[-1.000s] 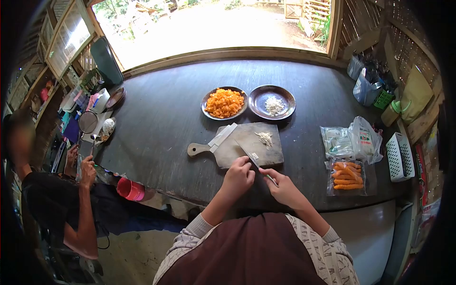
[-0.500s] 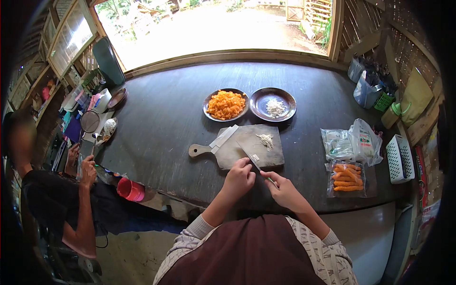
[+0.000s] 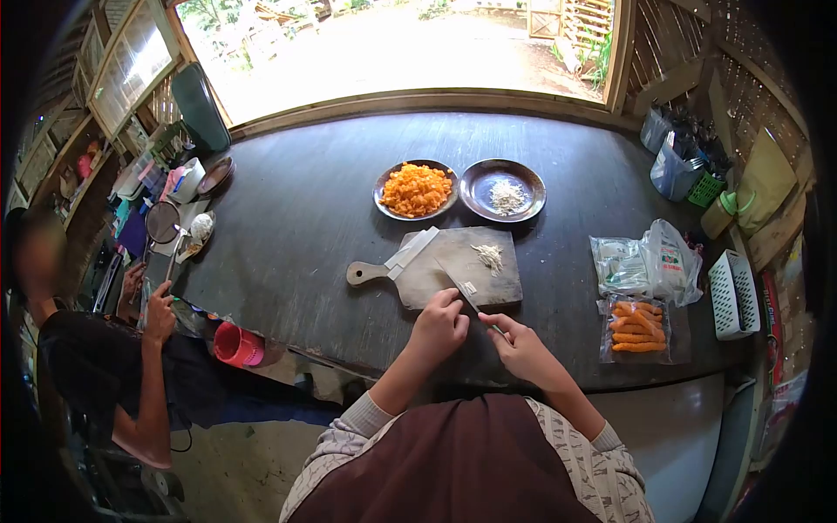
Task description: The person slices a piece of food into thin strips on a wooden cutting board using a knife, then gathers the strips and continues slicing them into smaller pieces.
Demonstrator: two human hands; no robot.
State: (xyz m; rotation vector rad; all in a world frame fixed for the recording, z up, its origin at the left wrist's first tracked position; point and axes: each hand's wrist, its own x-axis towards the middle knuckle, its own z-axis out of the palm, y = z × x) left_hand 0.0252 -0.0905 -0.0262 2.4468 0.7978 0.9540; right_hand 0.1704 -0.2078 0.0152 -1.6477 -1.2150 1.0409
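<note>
My right hand (image 3: pixel 516 347) is closed round the handle of a knife (image 3: pixel 459 285), whose blade points up and left over the wooden cutting board (image 3: pixel 427 292). Beside the blade, at the board's front edge, my left hand (image 3: pixel 439 328) is closed with bent fingers; whatever it grips is hidden. A small pale piece lies against the blade. Thin white shreds (image 3: pixel 488 257) rest on the board's right part, and white strips (image 3: pixel 413 251) lie near its handle.
Behind the board stand a plate of chopped orange food (image 3: pixel 416 190) and a plate with white bits (image 3: pixel 507 199). Bagged carrots (image 3: pixel 638 326), plastic packs (image 3: pixel 621 266) and a white basket (image 3: pixel 734 296) are at right. Another person (image 3: pixel 96 357) works at left near a red cup (image 3: pixel 237 345).
The other person's hand and the utensil in it have shifted slightly. My hands and the knife show almost no movement.
</note>
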